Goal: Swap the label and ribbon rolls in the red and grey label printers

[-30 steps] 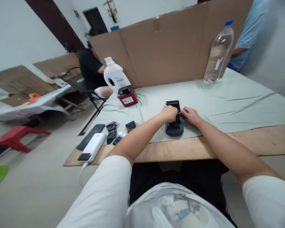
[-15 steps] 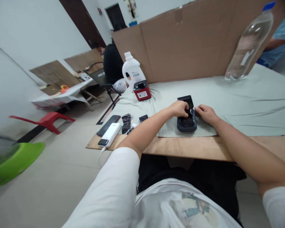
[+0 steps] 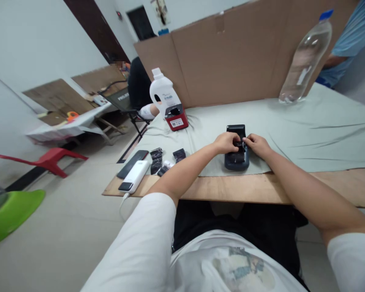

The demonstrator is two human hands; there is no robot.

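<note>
A small dark device (image 3: 236,166), which looks like a portable printer, lies on the cloth near the table's front edge with its lid (image 3: 236,129) flipped back. My left hand (image 3: 227,142) reaches into it from the left, fingers closed on a small roll of shiny black film (image 3: 239,144). Film also stretches across the compartment below the fingers. At the device's right edge, my right hand (image 3: 257,145) has thumb and fingers drawn together by the roll's end; whatever they grip is hidden. Left of my forearm lie black film strips (image 3: 156,160) and a small white piece (image 3: 168,164).
On the left are a white power bank (image 3: 135,177) with a cable and a dark phone (image 3: 132,163). A red box (image 3: 178,121) and white jug (image 3: 166,91) stand farther back. A water bottle (image 3: 305,61) leans by the cardboard panel (image 3: 225,61). Other people sit beyond.
Black film now shows across the device's compartment, where it looked dark and open before. My right hand has come closer to the left at the roll. The view has shifted slightly.
</note>
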